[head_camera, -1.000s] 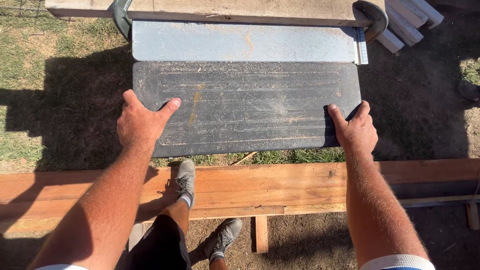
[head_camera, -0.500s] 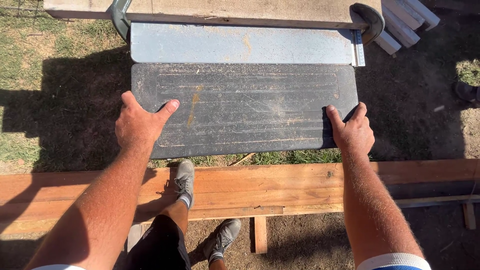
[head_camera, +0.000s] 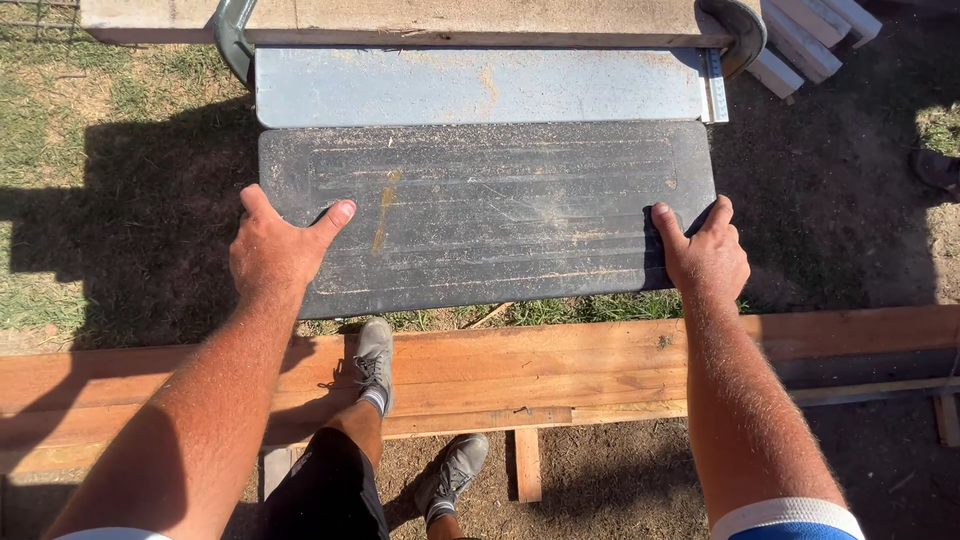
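1. Our left hand (head_camera: 272, 252) grips the lower left corner of the one dark ribbed panel (head_camera: 490, 215), thumb lying on top and fingers wrapped under its edge.
2. The panel lies flat across the middle of the frame, spanning between our two hands, dusted with sawdust.
3. Our right hand (head_camera: 708, 258) clamps the panel's lower right corner the same way.
4. Above it sits one grey metal sheet (head_camera: 480, 85), touching the panel's far edge.
5. Below, one long timber plank (head_camera: 600, 365) crosses the frame; one of our two grey shoes (head_camera: 374, 360) rests on it.
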